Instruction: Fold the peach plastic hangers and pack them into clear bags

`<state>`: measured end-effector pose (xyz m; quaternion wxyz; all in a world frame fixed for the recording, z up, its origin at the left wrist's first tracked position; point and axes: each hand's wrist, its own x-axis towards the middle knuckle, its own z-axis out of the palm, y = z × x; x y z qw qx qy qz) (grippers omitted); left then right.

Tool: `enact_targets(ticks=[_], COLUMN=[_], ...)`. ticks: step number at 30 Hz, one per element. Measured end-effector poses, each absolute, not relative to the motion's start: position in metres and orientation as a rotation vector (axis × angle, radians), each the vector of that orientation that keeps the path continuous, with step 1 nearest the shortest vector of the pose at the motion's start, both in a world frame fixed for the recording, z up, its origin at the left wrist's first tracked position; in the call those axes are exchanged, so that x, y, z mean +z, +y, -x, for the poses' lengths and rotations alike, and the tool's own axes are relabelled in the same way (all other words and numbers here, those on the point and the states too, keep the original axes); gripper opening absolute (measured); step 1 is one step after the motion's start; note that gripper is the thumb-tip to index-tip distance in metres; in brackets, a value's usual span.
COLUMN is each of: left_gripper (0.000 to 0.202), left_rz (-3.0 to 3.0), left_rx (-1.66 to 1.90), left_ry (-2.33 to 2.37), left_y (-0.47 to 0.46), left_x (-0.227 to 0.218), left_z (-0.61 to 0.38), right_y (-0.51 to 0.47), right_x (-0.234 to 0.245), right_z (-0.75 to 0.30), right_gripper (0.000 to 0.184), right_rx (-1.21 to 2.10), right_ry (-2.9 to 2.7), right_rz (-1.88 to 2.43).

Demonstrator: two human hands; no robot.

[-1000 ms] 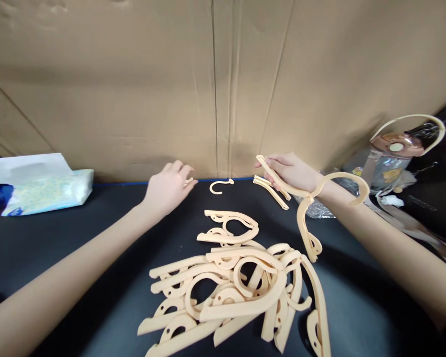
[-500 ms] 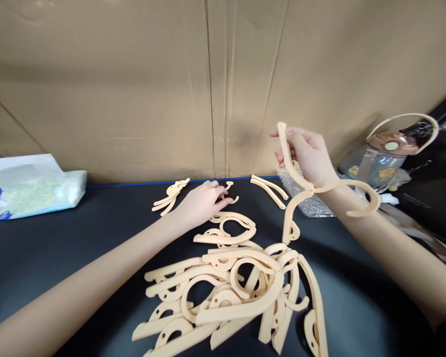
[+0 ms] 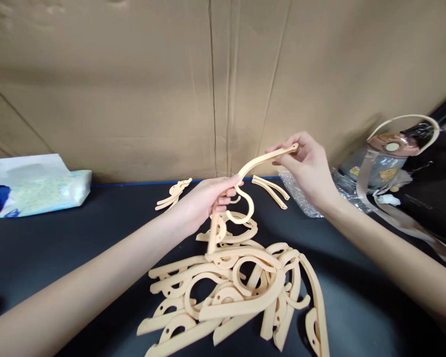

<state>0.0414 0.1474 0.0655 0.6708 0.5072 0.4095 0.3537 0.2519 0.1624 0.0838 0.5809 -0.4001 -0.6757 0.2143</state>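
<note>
Both hands hold one cream plastic hanger assembly above a pile of loose hanger parts (image 3: 241,292) on the black table (image 3: 78,248). My right hand (image 3: 306,166) pinches the far end of a curved hanger arm (image 3: 263,158). My left hand (image 3: 204,201) is closed around the joint, where a small hook (image 3: 243,208) curls down and a second arm (image 3: 213,235) hangs toward the pile.
A cardboard wall (image 3: 208,84) stands behind the table. An assembled folded hanger (image 3: 171,196) and two thin strips (image 3: 271,191) lie near the back edge. A tissue pack (image 3: 40,186) is at far left. A clear plastic bag (image 3: 303,198) and a bottle with a strap (image 3: 390,153) sit at right.
My left hand picked up the small hook from the table and rose to meet the hanger arms. My right hand lowered and swung its piece left, toward the left hand.
</note>
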Motion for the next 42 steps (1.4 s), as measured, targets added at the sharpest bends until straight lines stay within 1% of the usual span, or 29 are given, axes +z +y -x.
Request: enact_targets(ticks=[2, 4, 6, 8, 9, 11, 13, 16, 18, 21, 24, 27, 31, 33, 34, 38, 41, 42], left_gripper=[0.034, 0.034, 0.034, 0.033, 0.034, 0.036, 0.037, 0.038, 0.033, 0.021, 0.017, 0.018, 0.014, 0.012, 0.012, 0.021, 0.031, 0.035], left_rz=[-1.176, -1.198, -1.215, -1.232, -1.24, -1.251, -1.254, -1.248, -1.242, -1.228, -1.212, -1.231, -1.317, -1.382, -1.42, -1.601, -1.692, -1.697], left_rx=[0.8, 0.787, 0.764, 0.744, 0.733, 0.703, 0.668, 0.648, 0.664, 0.682, 0.686, 0.695, 0.729, 0.732, 0.731, 0.77, 0.795, 0.789], left_ry=[0.974, 1.024, 1.068, 1.108, 1.128, 1.159, 1.172, 1.169, 1.164, 1.131, 1.067, 1.042, 1.071, 1.102, 1.126, 1.271, 1.353, 1.373], left_y=[0.147, 0.147, 0.148, 0.15, 0.15, 0.151, 0.151, 0.15, 0.149, 0.148, 0.147, 0.144, 0.143, 0.143, 0.142, 0.139, 0.136, 0.137], left_x=[0.063, 0.063, 0.065, 0.069, 0.072, 0.076, 0.079, 0.077, 0.073, 0.066, 0.061, 0.06, 0.062, 0.064, 0.065, 0.067, 0.072, 0.074], left_z=[-0.034, -0.028, -0.024, -0.022, -0.021, -0.022, -0.023, -0.024, -0.022, -0.018, -0.02, -0.027, -0.035, -0.036, -0.036, -0.034, -0.028, -0.025], right_y=[0.16, 0.157, 0.154, 0.151, 0.15, 0.147, 0.144, 0.142, 0.142, 0.145, 0.147, 0.145, 0.133, 0.128, 0.128, 0.149, 0.178, 0.186], right_x=[0.082, 0.083, 0.085, 0.086, 0.086, 0.084, 0.081, 0.079, 0.079, 0.08, 0.079, 0.077, 0.072, 0.068, 0.067, 0.069, 0.073, 0.073], right_z=[-0.255, -0.256, -0.256, -0.252, -0.249, -0.24, -0.23, -0.219, -0.216, -0.217, -0.217, -0.214, -0.204, -0.198, -0.197, -0.213, -0.24, -0.247], right_gripper=[0.016, 0.013, 0.016, 0.022, 0.025, 0.028, 0.028, 0.027, 0.028, 0.031, 0.029, 0.026, 0.019, 0.023, 0.025, 0.026, 0.028, 0.031], right_rx=[0.279, -0.072, -0.374, -0.553, -0.592, -0.572, -0.474, -0.391, -0.364, -0.312, -0.272, -0.326, -0.531, -0.599, -0.579, -0.353, -0.367, -0.365], right_ry=[-1.816, -2.032, -2.192, -2.313, -2.377, -2.522, -2.654, -2.726, -2.713, -2.663, -2.609, -2.638, -2.721, -2.713, -2.702, -2.668, -2.533, -2.504], right_rz=[1.083, 1.195, 1.231, 1.221, 1.191, 1.094, 1.023, 1.053, 1.106, 1.223, 1.276, 1.246, 1.266, 1.295, 1.323, 1.458, 1.633, 1.67])
